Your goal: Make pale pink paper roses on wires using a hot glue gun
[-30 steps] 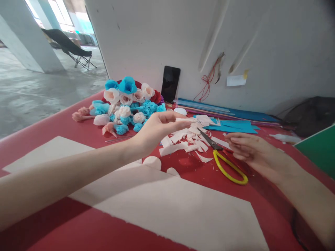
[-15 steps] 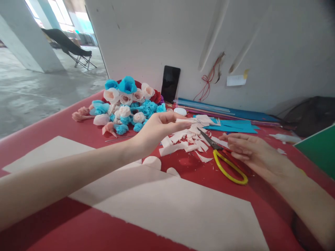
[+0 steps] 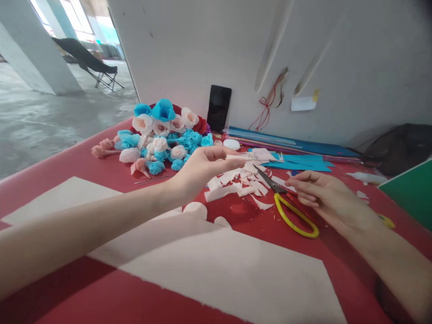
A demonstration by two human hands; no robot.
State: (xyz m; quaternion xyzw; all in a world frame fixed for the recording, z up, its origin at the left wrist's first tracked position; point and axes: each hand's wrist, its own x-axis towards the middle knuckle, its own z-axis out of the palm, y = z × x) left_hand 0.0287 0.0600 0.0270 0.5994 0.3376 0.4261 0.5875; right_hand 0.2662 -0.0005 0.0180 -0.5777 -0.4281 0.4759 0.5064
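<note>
Over a heap of pale paper scraps [image 3: 248, 182], my left hand [image 3: 212, 168] is closed in a pinch on a small pale paper piece [image 3: 232, 157]. Thin dark wire-like lines stretch rightward from it; I cannot tell whether they are joined to it. My right hand [image 3: 317, 193] hovers beside yellow-handled scissors [image 3: 283, 216], thumb and fingertips together; what they hold, if anything, is too small to make out. The scissors lie on the red table with their dark blades pointing at the scraps. A large pale paper sheet [image 3: 219, 265] lies in front, two rounded paper pieces [image 3: 195, 210] at its far edge.
Blue, white and pink paper flowers [image 3: 165, 135] are piled at the back left. A black phone [image 3: 219, 109] leans on the wall. Blue paper strips [image 3: 300, 163] lie behind the scraps. At right are a green board [image 3: 411, 193] and a yellow item [image 3: 386, 221].
My right hand's fingertips have drawn together and shifted slightly left. More of the yellow item beside my right forearm shows. My left hand has stayed almost still.
</note>
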